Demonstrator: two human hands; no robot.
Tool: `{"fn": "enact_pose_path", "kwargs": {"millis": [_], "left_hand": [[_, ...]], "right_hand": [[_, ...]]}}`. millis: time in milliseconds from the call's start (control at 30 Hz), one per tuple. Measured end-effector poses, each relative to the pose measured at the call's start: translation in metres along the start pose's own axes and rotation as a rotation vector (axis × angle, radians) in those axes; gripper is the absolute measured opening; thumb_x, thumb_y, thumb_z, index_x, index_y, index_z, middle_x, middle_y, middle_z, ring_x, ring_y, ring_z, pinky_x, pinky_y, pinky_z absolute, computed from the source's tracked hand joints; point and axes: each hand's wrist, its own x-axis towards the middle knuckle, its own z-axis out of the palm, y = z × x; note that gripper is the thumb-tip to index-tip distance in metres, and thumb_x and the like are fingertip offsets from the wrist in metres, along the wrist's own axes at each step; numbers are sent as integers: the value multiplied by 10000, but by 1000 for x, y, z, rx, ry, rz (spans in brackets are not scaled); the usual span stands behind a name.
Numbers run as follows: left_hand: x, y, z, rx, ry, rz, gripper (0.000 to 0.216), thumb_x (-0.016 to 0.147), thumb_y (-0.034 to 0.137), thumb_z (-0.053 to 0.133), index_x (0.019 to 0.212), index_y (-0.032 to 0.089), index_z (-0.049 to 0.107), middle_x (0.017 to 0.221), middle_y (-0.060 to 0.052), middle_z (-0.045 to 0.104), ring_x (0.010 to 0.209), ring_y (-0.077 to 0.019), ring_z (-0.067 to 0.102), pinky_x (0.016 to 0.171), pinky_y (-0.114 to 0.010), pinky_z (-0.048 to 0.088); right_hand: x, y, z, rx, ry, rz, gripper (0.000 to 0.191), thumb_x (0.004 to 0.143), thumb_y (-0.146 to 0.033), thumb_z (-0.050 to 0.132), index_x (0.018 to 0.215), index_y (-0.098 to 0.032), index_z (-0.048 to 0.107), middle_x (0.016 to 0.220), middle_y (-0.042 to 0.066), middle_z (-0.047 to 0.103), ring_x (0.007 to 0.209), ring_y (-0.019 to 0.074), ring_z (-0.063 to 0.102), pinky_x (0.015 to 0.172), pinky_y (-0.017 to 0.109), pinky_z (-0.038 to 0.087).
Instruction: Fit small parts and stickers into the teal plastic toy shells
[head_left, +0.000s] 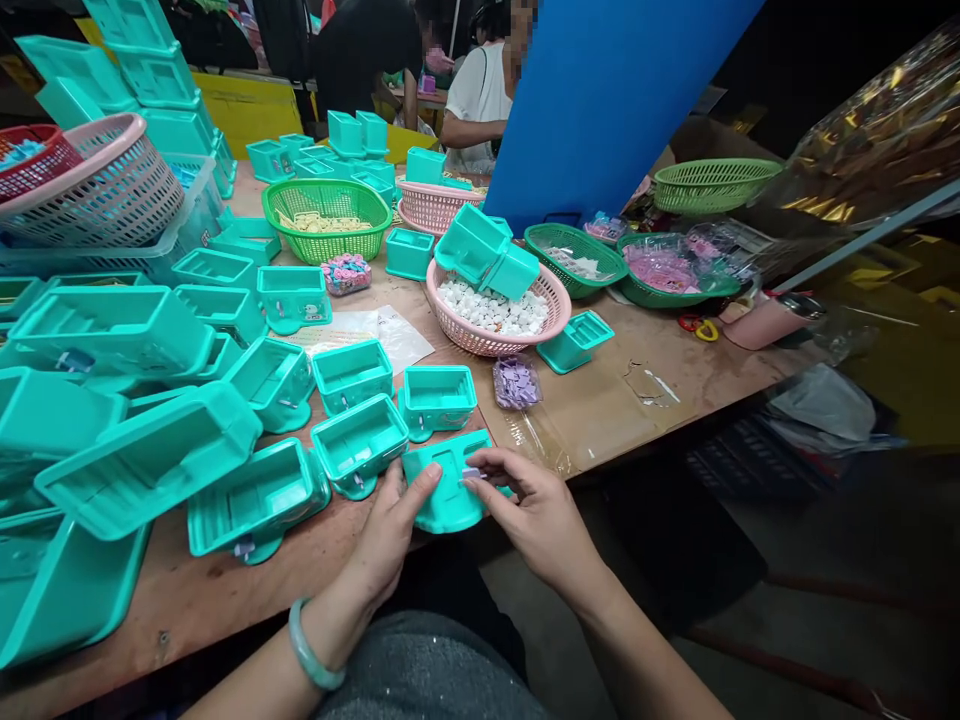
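Observation:
My left hand point(390, 535) and my right hand point(529, 510) together hold a teal plastic box piece point(446, 490) at the table's near edge. The left thumb presses on its left side. My right fingers pinch a small pale purple piece point(472, 472) against the top of the teal part. A jade bangle point(311, 655) sits on my left wrist. Just beyond the held part stand more open teal boxes point(360, 440) on the wooden table point(600, 400).
Several teal boxes pile up at the left point(142, 460). A pink basket of white pieces point(495, 310), a bag of purple pieces point(516, 382), green baskets point(326, 215) and a blue board point(600, 90) lie farther back. Other people sit behind the table point(480, 90).

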Motion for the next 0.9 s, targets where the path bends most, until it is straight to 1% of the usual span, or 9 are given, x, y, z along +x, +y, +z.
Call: {"fn": "enact_pose_path", "kwargs": {"millis": [100, 167, 267, 367, 467, 600, 733, 833, 900], "left_hand": [[0, -2, 2, 40, -32, 63, 571, 893, 450, 720, 1388, 216, 559, 1481, -107, 608, 1415, -304, 516, 1200, -472, 375], [-1, -4, 2, 73, -41, 94, 555, 889, 460, 720, 1367, 219, 574, 1497, -108, 593, 1436, -307, 489, 1195, -473, 379], [-2, -5, 0, 99, -35, 96, 526, 897, 479, 706, 1341, 222, 589, 1502, -110, 588, 1444, -308, 478, 1191, -469, 381], [-2, -4, -1, 76, -20, 75, 552, 889, 479, 716, 1357, 226, 569, 1490, -108, 599, 1428, -311, 498, 1184, -469, 386], [-2, -2, 0, 56, -18, 69, 609, 855, 476, 753, 1372, 225, 550, 1475, -108, 613, 1404, -321, 523, 1169, -471, 401], [-2, -1, 2, 77, -19, 71, 635, 846, 482, 758, 1373, 208, 534, 1445, -128, 634, 1361, -337, 562, 1131, -479, 442], [-3, -2, 2, 112, -33, 68, 600, 855, 491, 747, 1336, 201, 535, 1431, -139, 641, 1336, -342, 585, 1090, -469, 485], [-3, -2, 2, 114, -36, 61, 602, 824, 506, 773, 1288, 197, 544, 1387, -147, 669, 1293, -354, 617, 1060, -477, 507], [-3, -2, 2, 114, -46, 65, 592, 816, 500, 782, 1265, 196, 545, 1367, -146, 679, 1277, -350, 627, 1049, -471, 516]], "right_hand": [[-2, -1, 4, -43, 7, -52, 91, 910, -267, 682, 891, -236, 765, 879, 43, 727, 828, 199, 689, 760, 314, 566], [-3, -1, 5, -45, 22, -77, 114, 924, -276, 670, 911, -247, 779, 882, 47, 724, 847, 204, 694, 768, 318, 569], [-5, -3, 4, -27, 26, -46, 155, 944, -302, 644, 998, -252, 780, 951, 59, 747, 863, 208, 709, 783, 329, 586], [-6, -5, 0, 9, 8, 14, 151, 934, -316, 644, 972, -235, 766, 982, 65, 741, 838, 198, 707, 704, 296, 597], [-5, -4, -3, -31, 4, -4, 121, 917, -288, 658, 879, -227, 756, 938, 57, 712, 826, 190, 690, 670, 277, 573], [-3, 1, -7, -169, 31, -34, 104, 931, -274, 652, 899, -226, 738, 888, 45, 715, 801, 195, 675, 712, 302, 529], [-4, -4, -9, -246, -12, -55, 183, 988, -304, 574, 867, -214, 678, 846, 43, 681, 779, 191, 645, 685, 295, 477], [-5, -9, -5, -285, -49, -60, 239, 1010, -304, 532, 816, -209, 632, 772, 23, 624, 714, 168, 597, 639, 280, 434], [-6, -10, -1, -301, -42, -53, 254, 1011, -304, 529, 792, -206, 615, 739, 13, 597, 678, 156, 568, 605, 272, 407]]}}
